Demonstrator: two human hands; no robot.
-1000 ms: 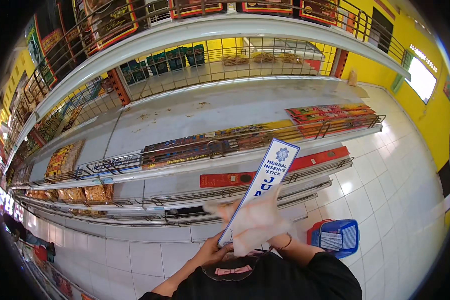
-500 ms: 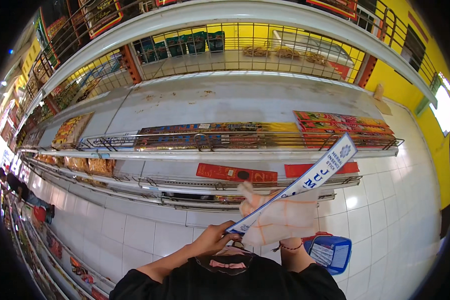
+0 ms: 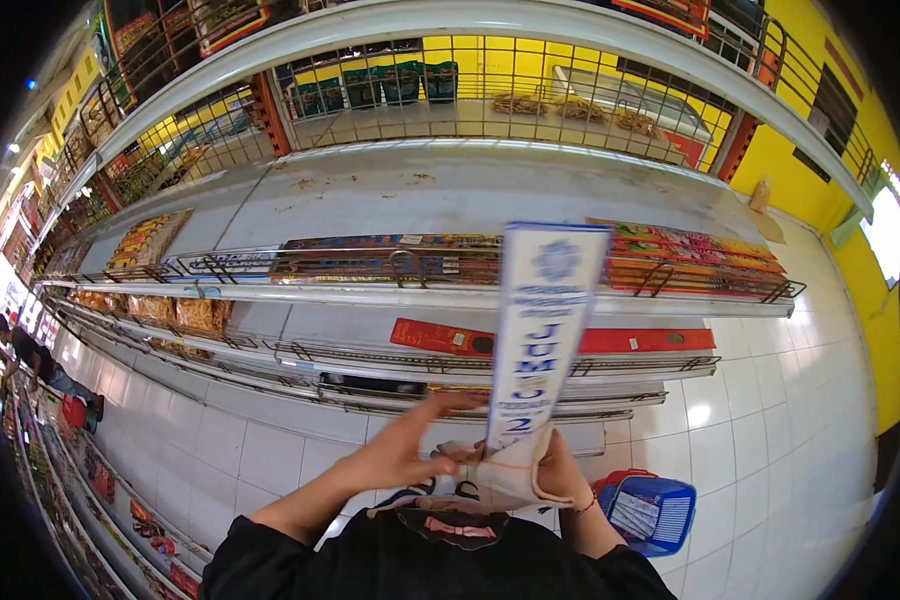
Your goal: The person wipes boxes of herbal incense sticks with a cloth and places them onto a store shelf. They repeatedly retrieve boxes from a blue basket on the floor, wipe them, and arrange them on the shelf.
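Note:
A long white incense stick box (image 3: 540, 340) with blue edges and blue lettering stands nearly upright before me, slightly blurred. Its lower end is in my right hand (image 3: 560, 468), which is closed around it together with a pale cloth (image 3: 510, 478) with orange lines. The cloth hangs over the fingers and hides part of the grip. Just left of the box's lower end, my left hand (image 3: 402, 447) has its thumb and fingers apart and holds nothing; the fingertips come close to the box and cloth.
Ahead is a grey shelf (image 3: 370, 200) with a wire rail, dark flat packs (image 3: 370, 258) and colourful packs (image 3: 695, 255). Red long packs (image 3: 440, 337) lie on the tier below. A blue basket (image 3: 652, 515) stands on the tiled floor at right. A person (image 3: 45, 370) is far left.
The box has swung from a rightward slant to nearly upright. My left hand has let go of its lower end and opened; my right hand now grips it with the cloth.

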